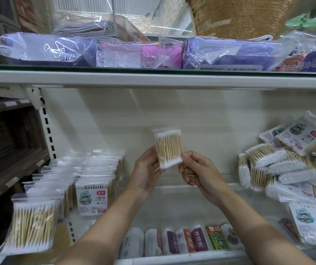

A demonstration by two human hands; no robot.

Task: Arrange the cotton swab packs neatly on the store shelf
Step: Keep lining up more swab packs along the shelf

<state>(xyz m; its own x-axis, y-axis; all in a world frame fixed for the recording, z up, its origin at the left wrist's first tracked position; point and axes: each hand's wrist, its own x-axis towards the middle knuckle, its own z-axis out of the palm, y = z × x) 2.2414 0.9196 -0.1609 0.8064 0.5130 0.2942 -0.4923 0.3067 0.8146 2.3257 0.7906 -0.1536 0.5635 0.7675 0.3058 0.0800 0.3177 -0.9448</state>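
I hold one clear cotton swab pack (pixel 168 147) upright in front of the shelf's back wall, its wooden sticks vertical. My left hand (pixel 147 170) grips its lower left edge and my right hand (pixel 197 170) pinches its lower right corner. To the left, upright packs stand in tidy rows (pixel 92 185) on the white shelf (pixel 189 197), with one pack (pixel 32 225) at the front left. On the right lies a loose, jumbled pile of packs (pixel 287 167).
Above, an upper shelf (pixel 153 78) carries purple and pink bagged rolls (pixel 140 54). Below the front edge, a lower tier holds rolled packets (pixel 184 240). A dark wooden rack (pixel 10 142) stands at the left. A slotted upright (pixel 48 129) borders the shelf.
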